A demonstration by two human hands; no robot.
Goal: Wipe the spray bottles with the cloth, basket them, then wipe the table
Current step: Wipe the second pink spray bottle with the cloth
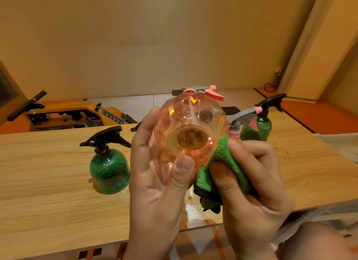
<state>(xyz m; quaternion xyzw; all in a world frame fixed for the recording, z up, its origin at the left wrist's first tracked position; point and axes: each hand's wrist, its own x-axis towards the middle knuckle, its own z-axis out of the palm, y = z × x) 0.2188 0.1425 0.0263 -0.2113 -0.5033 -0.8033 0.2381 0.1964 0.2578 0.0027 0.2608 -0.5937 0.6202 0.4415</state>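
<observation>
My left hand grips a clear pink spray bottle, tipped so its round base with a label faces me and its pink and grey trigger head points away. My right hand holds a bunched green cloth pressed against the bottle's right side. A green bottle with a black trigger stands upright on the wooden table to the left. Another pink-trigger bottle and a second green bottle stand behind my right hand, partly hidden.
A wet patch shines on the table near its front edge, below my hands. Behind the table sits an orange machine with a black handle. A pale object shows at the right edge. No basket is in view.
</observation>
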